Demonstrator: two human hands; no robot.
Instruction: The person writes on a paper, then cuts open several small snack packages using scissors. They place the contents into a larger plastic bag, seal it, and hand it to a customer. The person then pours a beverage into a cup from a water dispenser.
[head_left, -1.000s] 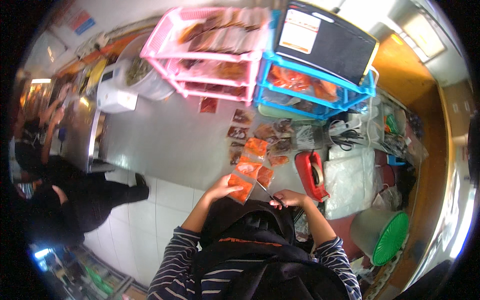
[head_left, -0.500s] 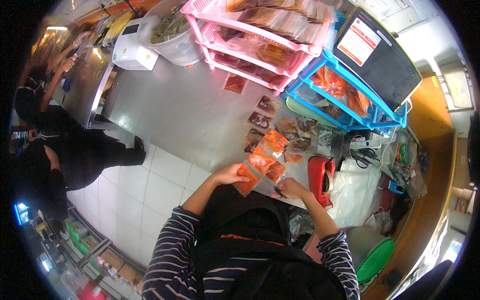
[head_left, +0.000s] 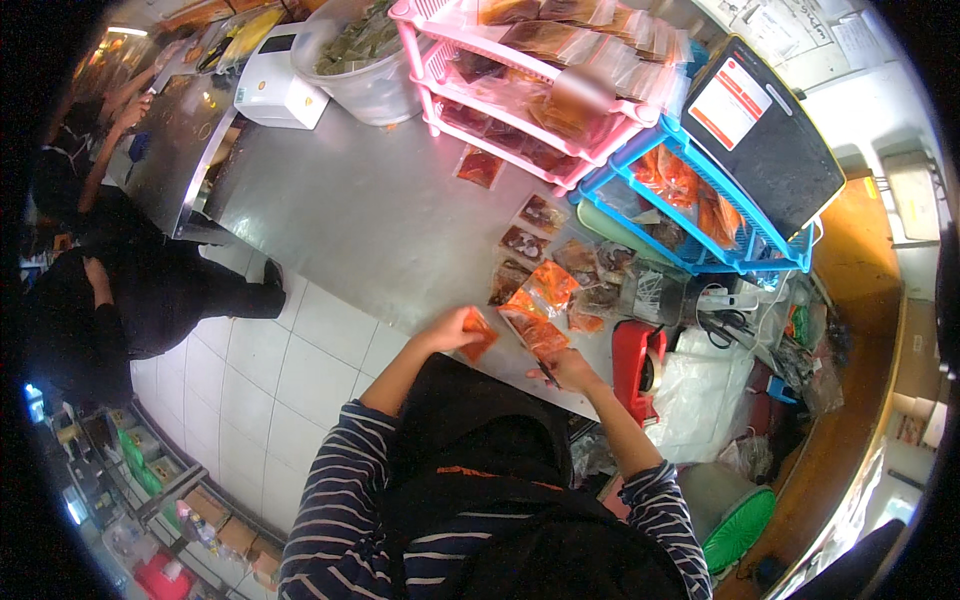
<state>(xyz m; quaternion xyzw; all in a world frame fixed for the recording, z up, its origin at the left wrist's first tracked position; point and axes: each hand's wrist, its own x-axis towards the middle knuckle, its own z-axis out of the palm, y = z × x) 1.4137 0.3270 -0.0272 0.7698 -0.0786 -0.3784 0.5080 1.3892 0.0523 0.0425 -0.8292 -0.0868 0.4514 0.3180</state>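
Observation:
My left hand [head_left: 442, 332] is closed on a single flat sachet [head_left: 482, 338] of orange-red food, held over the near edge of the steel table. To its right, my right hand [head_left: 570, 370] grips a thin dark tool [head_left: 545, 373], whose exact kind I cannot make out. Just beyond the right hand lies a joined strip of clear orange sachets [head_left: 535, 328]; whether the fingers touch it is unclear. Further sachets with dark brown contents [head_left: 524, 243] rest behind the strip.
Pink shelves [head_left: 480, 62] and a blue rack [head_left: 625, 180] full of packets stand at the back. A red tape dispenser [head_left: 632, 370], clear plastic bags [head_left: 700, 390] and scissors [head_left: 728, 325] lie at right. Another person [head_left: 150, 280] is at far left.
The sachet in my left hand has come apart from the strip and moved slightly left and up. My right hand has shifted a little left, and the strip now lies beyond it.

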